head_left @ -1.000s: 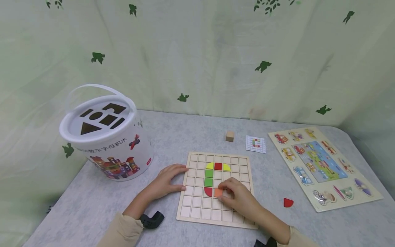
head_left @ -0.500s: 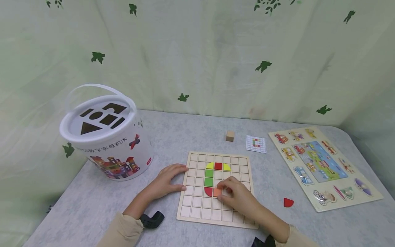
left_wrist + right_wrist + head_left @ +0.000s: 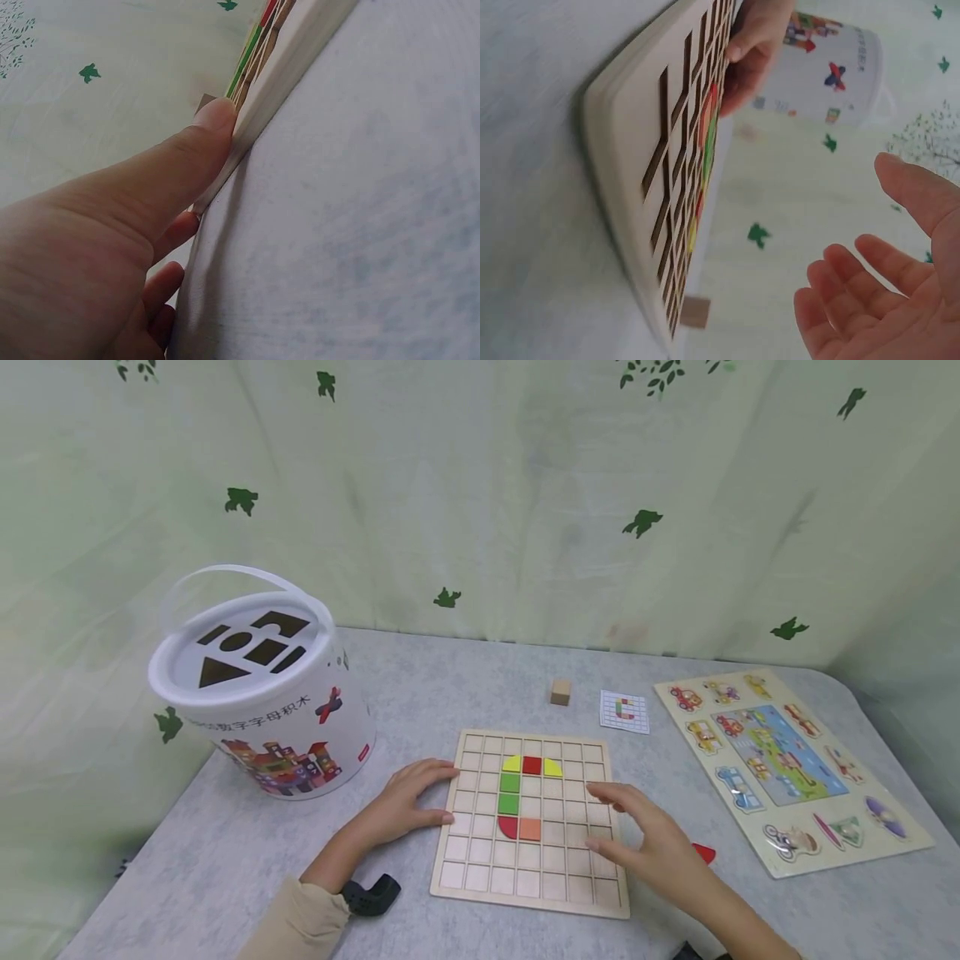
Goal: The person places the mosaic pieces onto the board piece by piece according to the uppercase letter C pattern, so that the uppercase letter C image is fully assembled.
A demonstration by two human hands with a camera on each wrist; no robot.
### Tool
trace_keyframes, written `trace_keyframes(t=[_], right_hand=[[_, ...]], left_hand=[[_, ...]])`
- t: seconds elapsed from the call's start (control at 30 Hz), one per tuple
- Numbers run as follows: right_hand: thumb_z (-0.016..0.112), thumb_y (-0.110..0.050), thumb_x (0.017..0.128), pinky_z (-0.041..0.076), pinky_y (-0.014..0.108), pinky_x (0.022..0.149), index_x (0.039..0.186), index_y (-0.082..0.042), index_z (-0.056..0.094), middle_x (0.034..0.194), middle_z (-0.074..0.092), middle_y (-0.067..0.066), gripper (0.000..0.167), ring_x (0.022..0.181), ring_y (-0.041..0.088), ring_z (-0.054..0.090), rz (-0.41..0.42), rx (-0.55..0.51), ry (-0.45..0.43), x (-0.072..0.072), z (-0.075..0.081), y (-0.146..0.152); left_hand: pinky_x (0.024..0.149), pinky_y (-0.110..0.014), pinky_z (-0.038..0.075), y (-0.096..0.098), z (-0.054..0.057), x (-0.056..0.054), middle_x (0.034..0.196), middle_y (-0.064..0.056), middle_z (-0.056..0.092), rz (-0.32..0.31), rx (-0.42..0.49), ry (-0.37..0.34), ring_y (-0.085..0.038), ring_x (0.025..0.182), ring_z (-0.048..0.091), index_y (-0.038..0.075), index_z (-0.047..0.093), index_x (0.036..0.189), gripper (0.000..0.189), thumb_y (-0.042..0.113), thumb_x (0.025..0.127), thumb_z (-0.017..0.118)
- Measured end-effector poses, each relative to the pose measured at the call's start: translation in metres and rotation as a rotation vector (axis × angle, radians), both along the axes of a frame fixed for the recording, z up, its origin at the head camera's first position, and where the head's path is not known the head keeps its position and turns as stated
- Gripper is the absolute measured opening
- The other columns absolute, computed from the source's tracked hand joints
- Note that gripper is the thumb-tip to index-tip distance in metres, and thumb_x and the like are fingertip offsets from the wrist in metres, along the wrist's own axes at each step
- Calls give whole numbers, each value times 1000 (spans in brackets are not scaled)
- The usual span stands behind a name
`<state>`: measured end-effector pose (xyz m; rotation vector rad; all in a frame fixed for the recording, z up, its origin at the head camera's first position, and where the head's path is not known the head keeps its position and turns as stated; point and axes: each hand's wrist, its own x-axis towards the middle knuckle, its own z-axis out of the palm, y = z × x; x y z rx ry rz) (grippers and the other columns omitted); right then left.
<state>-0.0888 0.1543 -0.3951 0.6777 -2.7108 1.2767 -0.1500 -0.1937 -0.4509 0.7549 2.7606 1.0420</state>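
Observation:
A wooden grid board lies on the table. Its cells hold two yellow quarter-rounds, a red square, green squares, a red quarter-round and an orange square. My left hand touches the board's left edge with its thumb and fingertips, not curled round it. Over the board's right side hovers my right hand, thumb and fingers apart and holding nothing. A loose red quarter-round lies right of the board, partly hidden behind that hand.
A small wooden cube and a printed pattern card lie behind the board. To the left stands a white lidded bucket with shaped holes. A picture puzzle board occupies the right side; a curtain hangs behind.
My right hand has let go of the orange square, which stays in its cell beside the red quarter-round, and has moved right with spread fingers. My left hand keeps its place.

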Motion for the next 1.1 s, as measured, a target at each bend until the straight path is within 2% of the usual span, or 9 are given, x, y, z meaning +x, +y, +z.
trace_keyframes(t=[0.17, 0.23, 0.33, 0.43, 0.5, 0.6, 0.83, 1.1], right_hand=[[75, -20, 73, 43, 29, 83, 124, -19, 51, 120, 52, -8, 57, 104, 11, 48, -121, 79, 72, 13, -7, 29], [76, -19, 72, 43, 30, 82, 122, -15, 53, 119, 53, -5, 56, 103, 14, 49, -166, 106, 70, 16, -12, 40], [76, -22, 73, 44, 37, 81, 121, -11, 53, 117, 54, 1, 54, 102, 19, 50, -242, 165, 3, 21, -18, 54], [73, -28, 75, 42, 47, 83, 120, -6, 52, 118, 53, 10, 55, 104, 26, 49, -310, 208, -115, 24, -24, 67], [72, -34, 75, 42, 49, 82, 120, -4, 51, 118, 51, 15, 58, 103, 31, 50, -365, 233, -199, 25, -28, 74], [70, -38, 76, 43, 50, 81, 117, 0, 53, 115, 52, 18, 59, 100, 33, 50, -424, 261, -262, 24, -37, 83], [74, -22, 75, 46, 44, 76, 100, -2, 62, 101, 55, 12, 34, 88, 25, 52, -427, 311, -189, 22, -48, 89], [75, -20, 73, 48, 41, 74, 101, -2, 62, 100, 53, 12, 35, 86, 21, 52, -396, 352, -215, 19, -47, 83]], left_hand=[[100, -53, 16, 0, 0, 0, 134, -3, 41, 2, -1, -3, -28, 127, 28, 16, 49, 129, 63, 41, 75, 69], [100, -53, 16, 0, 0, 0, 134, -3, 41, 4, -1, -5, -28, 127, 28, 16, 49, 129, 63, 41, 75, 69], [100, -53, 17, 0, 0, 0, 134, -3, 41, 4, -4, -2, -28, 127, 28, 16, 49, 129, 63, 41, 75, 69], [100, -53, 17, 0, 0, 0, 134, -3, 41, 2, -1, -4, -27, 126, 28, 17, 49, 129, 62, 41, 75, 69], [100, -53, 17, 0, 0, 0, 134, -3, 41, 1, -1, -4, -27, 126, 28, 17, 49, 129, 62, 42, 76, 69], [100, -53, 17, 0, 0, 0, 134, -3, 41, 2, 1, -2, -27, 126, 29, 17, 49, 129, 62, 42, 76, 69], [101, -52, 16, -1, 0, 0, 134, -3, 42, -5, 1, 4, -27, 127, 28, 16, 49, 129, 62, 40, 75, 69], [101, -52, 16, -1, 0, 0, 134, -3, 42, -16, 3, 8, -26, 127, 28, 16, 49, 129, 62, 40, 76, 69]])
